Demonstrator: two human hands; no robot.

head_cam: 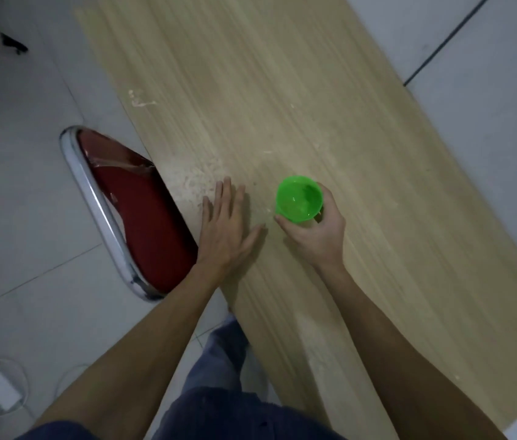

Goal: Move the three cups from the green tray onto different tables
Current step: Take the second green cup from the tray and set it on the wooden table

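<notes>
fingers: right hand (315, 231) has its fingers (330, 198) curled round a green cup (299, 198), thumb on the near-left side and the others wrapping the far-right side, so it's a proper side grip. Left hand (227, 227) is empty, fingers spread flat, palm down on the tabletop (282, 90).

cup: upright, mouth facing up, looks empty inside. Sits near the tabletop's left edge, just to the right of the left hand but not touching it.

contact: honestly can't tell if the base is already down on the wood or a hair above it, the hand hides the bottom.

step: looks like the set-down part for this one cup, on this table. No green tray and no other cups in view, so how many are done is anyone's guess.

next move: probably just settle the cup flat, then open the fingers straight outward so they don't drag it or tip it. Light plastic, so it'd slide easily if a fingertip catches the rim.

surroundings: red chair (136, 214) with a chrome rim tucked against the left edge, tiled floor (28, 185) around it, nothing crowding the cup.
</notes>
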